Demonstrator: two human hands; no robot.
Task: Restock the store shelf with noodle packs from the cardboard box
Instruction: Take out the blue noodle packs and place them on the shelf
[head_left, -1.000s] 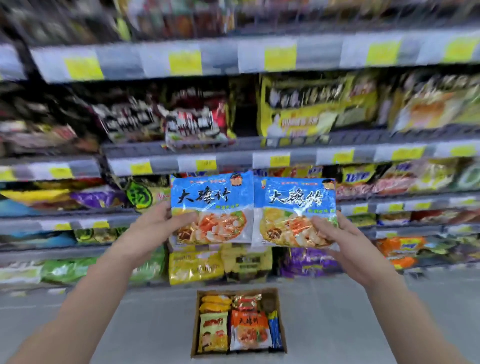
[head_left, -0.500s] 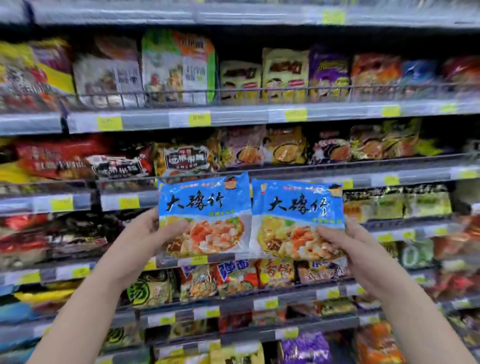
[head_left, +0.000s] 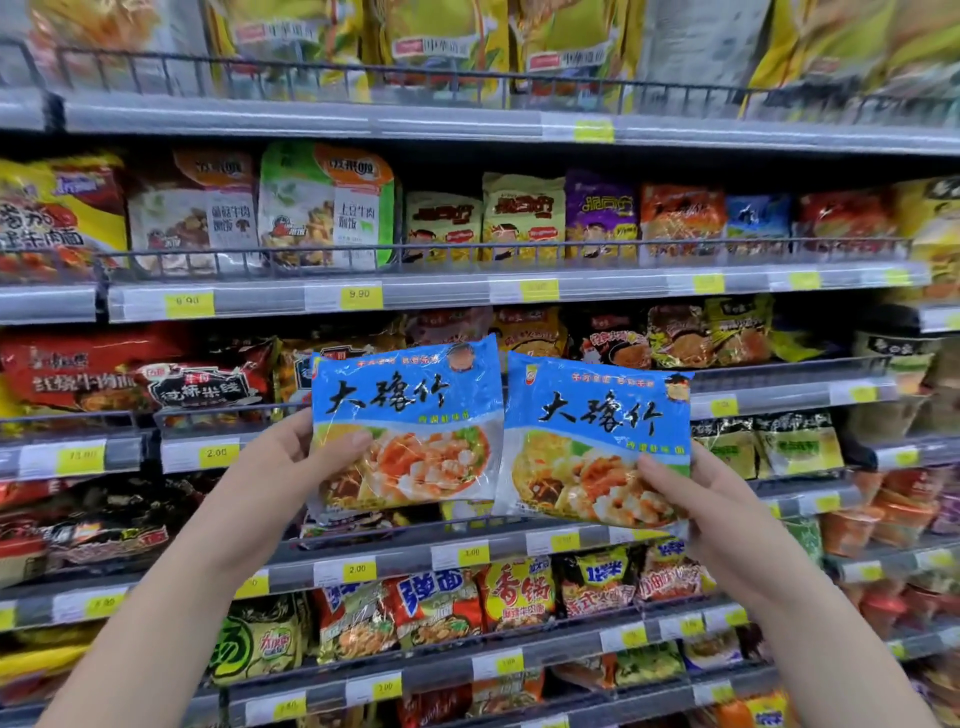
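While left hand (head_left: 280, 467) and right hand (head_left: 714, 501) pinch noodle packs (head_left: 410, 395), edges touching

2 noodle packs (head_left: 501, 431): blue tops w/ black lettering, orange-yellow food pics below. Price tags (head_left: 358, 296) yellow; shelf (head_left: 457, 288) rails grey.

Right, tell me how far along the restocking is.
Done: picking, since both hands are loaded. In hand: the left hand grips the left blue noodle pack, the right hand grips the right blue noodle pack, both raised before the shelves. Left: neither sits on a shelf yet; the cardboard box is out of view, so remaining stock is unknown.
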